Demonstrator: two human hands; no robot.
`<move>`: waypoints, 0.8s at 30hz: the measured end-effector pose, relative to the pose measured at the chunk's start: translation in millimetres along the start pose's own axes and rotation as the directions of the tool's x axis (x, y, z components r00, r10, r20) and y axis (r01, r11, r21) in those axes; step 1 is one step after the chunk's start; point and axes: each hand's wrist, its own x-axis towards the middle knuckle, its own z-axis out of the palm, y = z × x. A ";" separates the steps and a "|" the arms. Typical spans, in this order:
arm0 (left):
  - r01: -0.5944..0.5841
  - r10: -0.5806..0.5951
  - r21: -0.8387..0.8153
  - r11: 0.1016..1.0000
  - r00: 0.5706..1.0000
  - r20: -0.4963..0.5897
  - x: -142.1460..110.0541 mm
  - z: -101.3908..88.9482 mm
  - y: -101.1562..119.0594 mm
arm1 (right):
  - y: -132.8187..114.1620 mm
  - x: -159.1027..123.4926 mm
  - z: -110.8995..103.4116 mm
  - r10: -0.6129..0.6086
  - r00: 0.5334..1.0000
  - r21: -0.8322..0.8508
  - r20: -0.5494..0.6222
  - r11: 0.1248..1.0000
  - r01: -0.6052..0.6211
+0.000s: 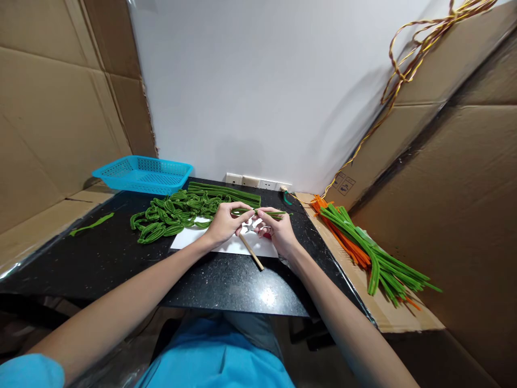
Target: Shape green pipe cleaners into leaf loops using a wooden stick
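Over a sheet of white paper (186, 239), my left hand (226, 223) pinches a green pipe cleaner (278, 213) between thumb and fingers. My right hand (278, 229) grips the same pipe cleaner close beside it, its far end sticking out to the right. Beneath the fingers of my right hand shows a shiny metal tool (251, 225) with a bit of red, its kind partly hidden. A thin wooden stick (252, 253) lies slanted below my hands, across the paper's front edge. Left of my hands is a pile of looped green pipe cleaners (173, 213).
Straight dark green pipe cleaners (226, 193) lie behind the pile. A blue plastic basket (143, 175) stands at the back left. On cardboard at right are light green stems (375, 248) and orange stems (343, 237). A green strip (92, 223) lies left. Power sockets (254, 182) line the wall.
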 end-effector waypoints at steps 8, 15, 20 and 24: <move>0.117 -0.120 -0.101 0.988 0.992 -0.025 3.0 -4.1 0.0 | -2.7 -1.7 2.9 -0.082 0.996 -0.122 -0.028 0.989 0.078; 0.202 -0.191 -0.132 0.970 0.977 0.089 3.3 -8.3 3.4 | -0.2 -7.7 -3.8 -0.560 0.809 -0.692 0.180 0.512 0.509; 0.321 -0.300 -0.156 0.934 0.943 0.142 3.8 -10.8 4.0 | -3.1 -11.3 -15.1 -0.663 0.614 -0.816 0.428 0.009 0.578; 0.353 -0.330 -0.165 0.921 0.932 0.151 2.7 -11.0 4.2 | -5.9 -11.5 -16.4 -0.612 0.564 -0.767 0.554 -0.111 0.632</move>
